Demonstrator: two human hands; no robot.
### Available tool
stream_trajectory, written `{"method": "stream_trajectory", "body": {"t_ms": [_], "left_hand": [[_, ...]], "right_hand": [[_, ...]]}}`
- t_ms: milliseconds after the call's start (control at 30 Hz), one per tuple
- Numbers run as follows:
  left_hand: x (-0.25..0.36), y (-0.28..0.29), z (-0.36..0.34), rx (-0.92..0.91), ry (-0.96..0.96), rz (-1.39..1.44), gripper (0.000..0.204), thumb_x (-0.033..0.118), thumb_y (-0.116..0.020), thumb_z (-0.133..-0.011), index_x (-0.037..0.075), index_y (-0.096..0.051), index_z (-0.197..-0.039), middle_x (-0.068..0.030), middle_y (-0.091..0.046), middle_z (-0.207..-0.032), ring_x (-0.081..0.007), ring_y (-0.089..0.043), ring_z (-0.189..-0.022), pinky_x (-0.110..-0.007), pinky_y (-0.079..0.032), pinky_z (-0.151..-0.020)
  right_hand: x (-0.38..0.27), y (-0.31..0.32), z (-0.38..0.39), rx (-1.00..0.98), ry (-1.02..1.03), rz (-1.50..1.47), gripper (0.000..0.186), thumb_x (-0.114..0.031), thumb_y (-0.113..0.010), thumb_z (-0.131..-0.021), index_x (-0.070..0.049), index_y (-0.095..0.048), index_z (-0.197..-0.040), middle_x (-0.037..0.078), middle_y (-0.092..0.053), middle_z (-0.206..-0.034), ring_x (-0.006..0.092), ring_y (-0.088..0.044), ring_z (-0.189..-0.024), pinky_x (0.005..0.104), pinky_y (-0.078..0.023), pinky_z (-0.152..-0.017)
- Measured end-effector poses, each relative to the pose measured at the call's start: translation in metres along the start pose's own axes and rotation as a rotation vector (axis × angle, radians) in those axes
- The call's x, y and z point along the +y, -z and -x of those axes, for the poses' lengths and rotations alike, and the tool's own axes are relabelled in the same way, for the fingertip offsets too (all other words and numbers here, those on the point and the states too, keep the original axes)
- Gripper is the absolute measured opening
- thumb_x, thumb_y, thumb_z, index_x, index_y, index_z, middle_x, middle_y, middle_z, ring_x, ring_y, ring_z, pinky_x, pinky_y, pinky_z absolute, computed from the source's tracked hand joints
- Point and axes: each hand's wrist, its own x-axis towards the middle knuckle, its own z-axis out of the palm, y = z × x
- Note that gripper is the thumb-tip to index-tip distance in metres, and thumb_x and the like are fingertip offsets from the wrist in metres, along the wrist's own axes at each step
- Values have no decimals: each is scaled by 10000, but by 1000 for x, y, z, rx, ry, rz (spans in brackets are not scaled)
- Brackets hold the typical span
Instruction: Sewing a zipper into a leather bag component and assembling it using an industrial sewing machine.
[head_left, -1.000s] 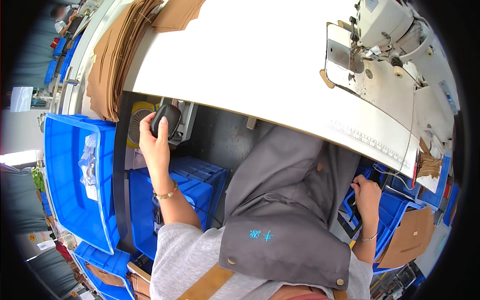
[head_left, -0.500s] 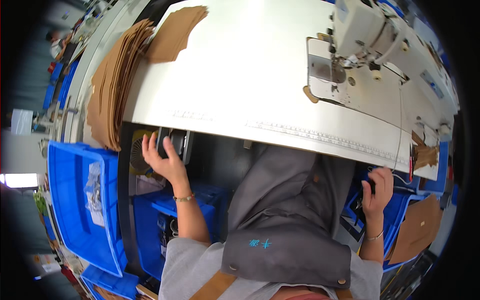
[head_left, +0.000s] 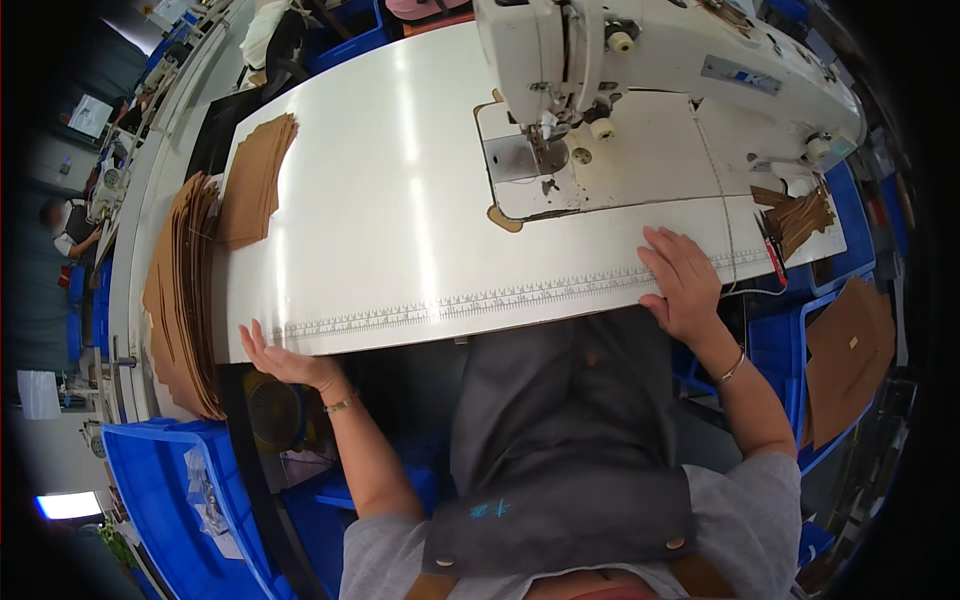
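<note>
Both of my hands hold nothing. At the front left edge of the white sewing table point(head_left: 350, 240), my left hand point(head_left: 283, 358) has its fingers apart, near the left end of the printed ruler strip point(head_left: 430, 308). My right hand point(head_left: 683, 283) rests over the front edge farther right, fingers stretched out onto the tabletop. Beyond it stands a white sewing machine point(head_left: 640, 70), its needle area over a metal plate. A fanned stack of brown cut pieces point(head_left: 180, 295) sits left of my left hand, and a smaller brown pile point(head_left: 258, 180) lies on the table behind.
Red-handled snips point(head_left: 772, 250) and brown strips point(head_left: 798, 215) lie at the table's right end. A pale cord point(head_left: 712, 160) hangs down nearby. Blue bins stand at left point(head_left: 160, 500) and right point(head_left: 785, 350); brown sheets point(head_left: 850, 360) lean in the right one. Another person point(head_left: 75, 225) is far left.
My right hand has moved up and left from beside the table's right end onto its front edge. My left hand has come from below the edge to the tabletop. The whole view has shifted.
</note>
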Motion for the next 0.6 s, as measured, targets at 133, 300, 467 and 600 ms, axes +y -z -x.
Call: {"method": "stream_trajectory", "body": {"t_ms": [133,300,467,600], "left_hand": [[3,7,-9,-72,60,-19,640,387,-284,-1107,-82,-701,-1232,-222,-567,-1475,-350,-495,-1358,-478,-360,-1154],[1,19,-23,-402,133,-142,547,376,-372,-1082,-13,-699,-1283,-203,-582,-1464,-349,-491,-1385,-478,-341,-1159],[62,4,-42,-630,-162,-136,425,214,-679,-973,58,-627,-1365,-148,-607,-1447,-368,-507,-1395,-542,-339,-1163],[196,-33,-49,-972,-659,154,445,173,-760,-909,67,-649,-1327,-97,-588,-1476,-341,-531,-1386,-520,-378,-1173]], "right_hand": [[0,-6,-2,98,35,36,616,-594,-449,-1041,-58,-702,-1208,140,-686,-1328,348,-665,-1211,481,-531,-1015],[1,-9,-4,140,39,34,607,-585,-445,-1044,-59,-706,-1201,138,-689,-1324,343,-671,-1204,474,-538,-1002],[1,-10,0,119,37,74,589,-567,-437,-1049,-68,-709,-1202,137,-692,-1318,338,-677,-1194,462,-547,-985],[2,-9,1,121,40,47,595,-569,-434,-1052,-64,-715,-1194,138,-701,-1303,343,-688,-1175,465,-555,-969]]}}
